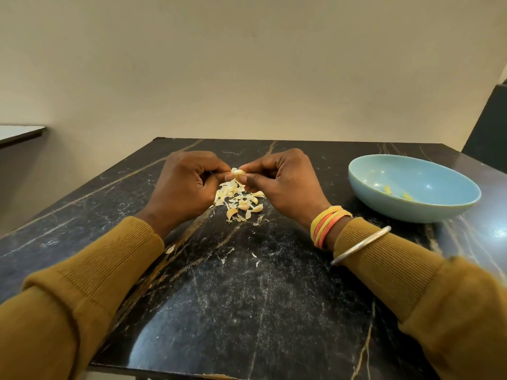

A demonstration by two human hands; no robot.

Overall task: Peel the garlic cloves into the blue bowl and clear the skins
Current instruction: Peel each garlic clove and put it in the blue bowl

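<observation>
Black stone-patterned bench [247, 297] carries every work item. At frame centre both hands meet just above a pile [238, 200] of loose skins and unpeeled cloves. The right hand [277, 182] pinches one garlic clove [238, 172] between thumb and forefinger. The left hand [189, 185] has its fingertips closed on the clove's papery end, with the other fingers curled in. Both hands are therefore grasping the same clove, held clear of the bench.

I judge the position over the pile to be deliberate: torn skin falls onto the existing heap, which confines the later clearing step to one spot. A few stray scraps [256, 260] lie lower in the frame, nearer the person.

The blue bowl [406, 212] stands at right of frame, well apart from the pile and on the right hand's side. I take this to keep skins out of it while leaving a short carry for the holding hand. Two peeled cloves [387, 190] lie inside it.

Status, as I judge it: peeling is in hand and early, with several cloves in the pile not yet stripped. Clearing has not begun.
</observation>
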